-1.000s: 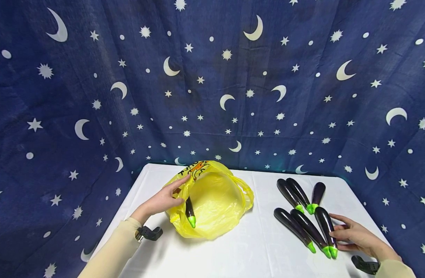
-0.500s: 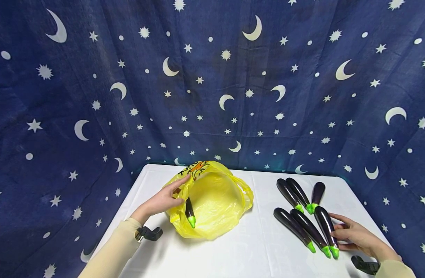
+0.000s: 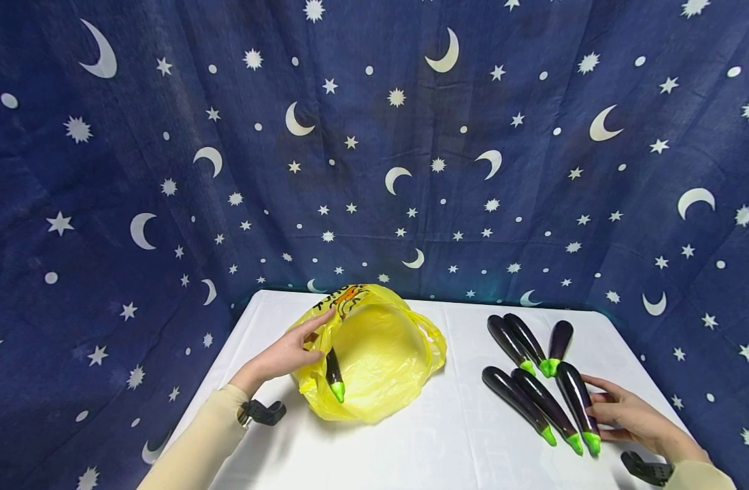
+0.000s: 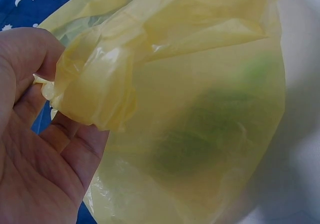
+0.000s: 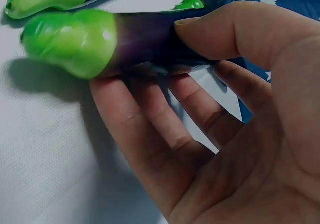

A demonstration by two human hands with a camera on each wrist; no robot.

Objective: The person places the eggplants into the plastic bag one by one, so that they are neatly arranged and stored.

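Observation:
My left hand (image 3: 285, 354) pinches the left rim of a yellow plastic bag (image 3: 380, 367), whose mouth faces me. One dark eggplant (image 3: 334, 371) with a green stem end lies inside, partly covered by the bag's edge. In the left wrist view, thumb and fingers hold the bunched plastic (image 4: 95, 83), and a dark shape shows through it. At the right, my right hand (image 3: 634, 415) grips the rightmost eggplant (image 3: 575, 395) of the front row. The right wrist view shows the thumb on top and fingers underneath, near its green stem end (image 5: 75, 43).
Two more eggplants (image 3: 518, 403) lie left of the gripped one. Behind them, several others (image 3: 560, 340) lie with stem ends close together. All are on a white-covered table (image 3: 447, 442). A dark blue curtain (image 3: 374, 170) with moons and stars stands behind.
The gripped eggplant has shifted slightly right with my right hand, widening the gap to its neighbour. My left hand and the bag stay in place.

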